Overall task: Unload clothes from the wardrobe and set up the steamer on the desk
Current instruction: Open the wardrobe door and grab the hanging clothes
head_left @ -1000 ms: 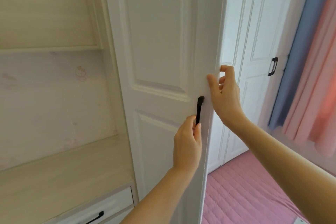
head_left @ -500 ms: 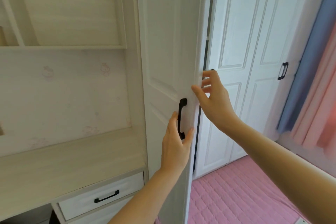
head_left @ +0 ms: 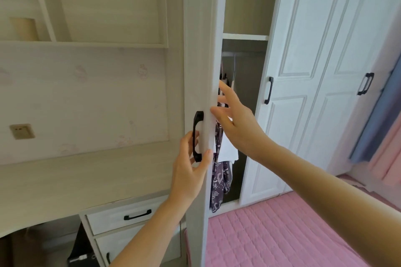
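Gripping the black bar handle [head_left: 198,135], left hand [head_left: 191,165]; right hand [head_left: 236,123], fingers straight, touches panelled door [head_left: 202,50] edge.

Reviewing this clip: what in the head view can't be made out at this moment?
- Most of the hanging clothes: hidden behind the open wardrobe door and the right hand.
- Hangers and rail: small, dim, partly behind the door edge.
- Steamer: not visible anywhere.
- Dark object under the desk: cut off by the bottom edge.
- Curtains: blurred.

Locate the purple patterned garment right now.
Head view, centre: the purple patterned garment hangs inside the open wardrobe, just behind the door edge, below the right hand.
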